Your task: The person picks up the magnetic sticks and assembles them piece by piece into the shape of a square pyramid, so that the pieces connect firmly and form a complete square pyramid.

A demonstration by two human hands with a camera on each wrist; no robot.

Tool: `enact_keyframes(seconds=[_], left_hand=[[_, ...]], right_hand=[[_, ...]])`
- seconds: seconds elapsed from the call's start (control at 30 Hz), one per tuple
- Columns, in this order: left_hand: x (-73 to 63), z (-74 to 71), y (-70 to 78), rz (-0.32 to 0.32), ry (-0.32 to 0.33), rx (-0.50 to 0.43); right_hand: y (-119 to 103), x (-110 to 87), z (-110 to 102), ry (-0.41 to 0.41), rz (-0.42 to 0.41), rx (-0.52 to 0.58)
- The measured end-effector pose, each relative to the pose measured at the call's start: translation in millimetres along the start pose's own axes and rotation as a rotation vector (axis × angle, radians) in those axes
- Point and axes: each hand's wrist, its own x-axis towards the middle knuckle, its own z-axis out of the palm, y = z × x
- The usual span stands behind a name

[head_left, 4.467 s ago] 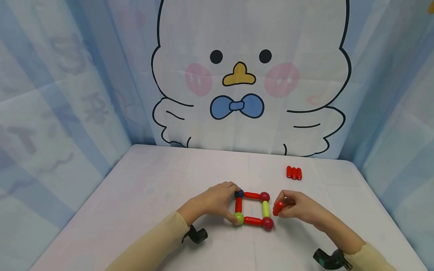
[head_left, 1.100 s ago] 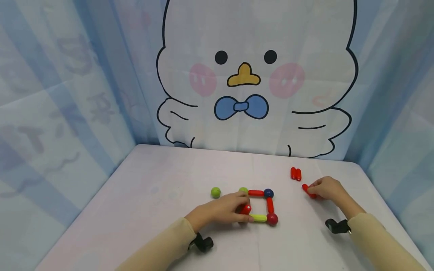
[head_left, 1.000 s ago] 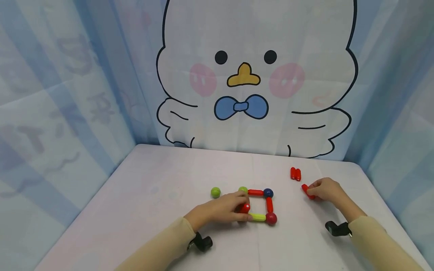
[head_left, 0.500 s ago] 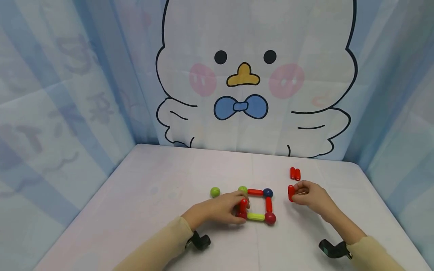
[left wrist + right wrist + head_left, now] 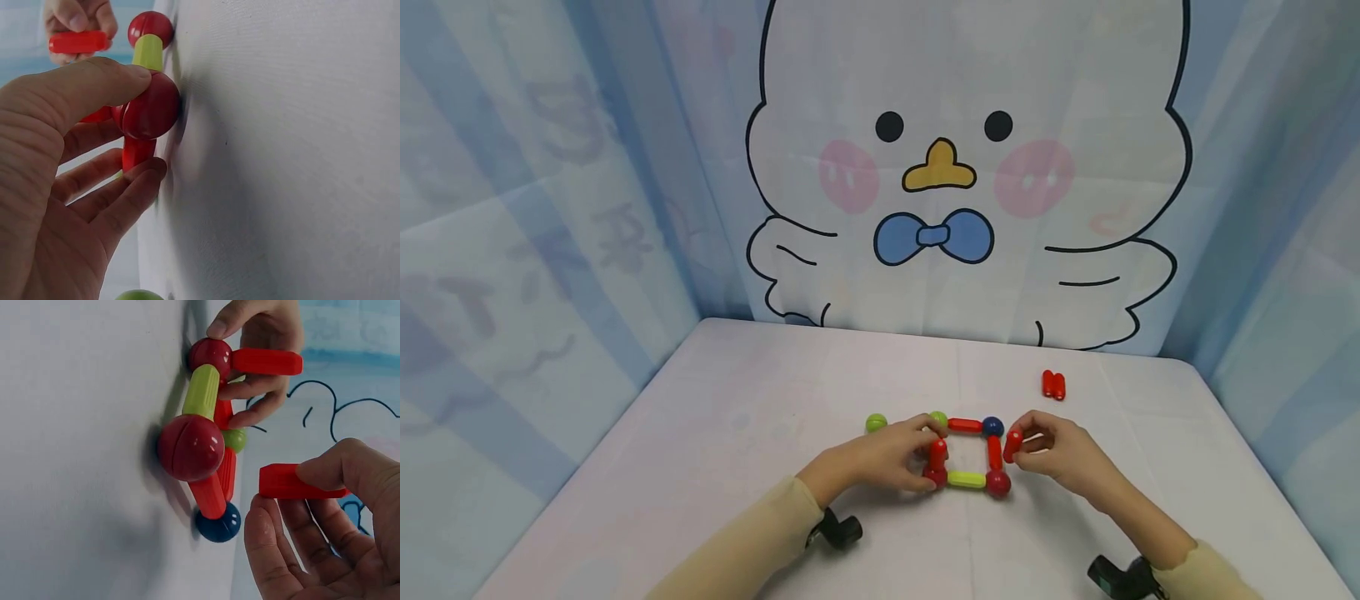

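Observation:
A flat square of magnetic rods and balls lies on the table: a yellow-green rod (image 5: 966,480) in front, red rods elsewhere, a blue ball (image 5: 992,427) at the far right corner and a green ball (image 5: 938,418) far left. My left hand (image 5: 887,457) grips the near left corner, thumb on its dark red ball (image 5: 153,107) and fingers at the red side rod (image 5: 137,152). From that ball a red rod (image 5: 265,361) stands upright. My right hand (image 5: 1071,458) pinches another red rod (image 5: 1012,447) upright, just right of the square.
Two red rods (image 5: 1053,385) lie side by side at the back right of the table (image 5: 760,392). A loose green ball (image 5: 876,422) sits behind the left hand. Patterned curtains (image 5: 550,208) enclose the back and sides.
The right hand has brought a red rod leftward to the square. Under the left hand, a tilted rod now stands upright. Since the oldest frame, the square has turned and the back row lost one rod.

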Motion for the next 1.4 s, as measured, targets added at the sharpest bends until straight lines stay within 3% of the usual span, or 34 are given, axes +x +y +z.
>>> enact_keyframes(seconds=[0.43, 0.83, 0.97, 1.13, 1.27, 1.4], left_hand=[[0.2, 1.3, 1.0, -0.015, 0.004, 0.010], [-0.9, -1.6, 4.8, -0.031, -0.012, 0.028], [-7.3, -6.7, 20.0, -0.125, -0.008, 0.092], [-19.8, -17.6, 56.9, -0.307, 0.039, 0.184], [-26.2, -19.8, 83.2, -0.310, 0.082, 0.210], [-26.9, -10.2, 101.4, -0.299, 0.085, 0.192]], right_hand=[[0.0, -1.6, 12.1, -0.072, 0.026, -0.026], [5.8, -1.3, 10.2, -0.066, 0.030, -0.058], [9.7, -1.3, 10.0, -0.034, 0.044, -0.057], [14.9, -0.3, 8.0, -0.019, 0.033, -0.080], [21.2, 3.8, 3.0, 0.000, 0.023, -0.121], [30.7, 10.3, -1.5, 0.020, 0.053, -0.141]])
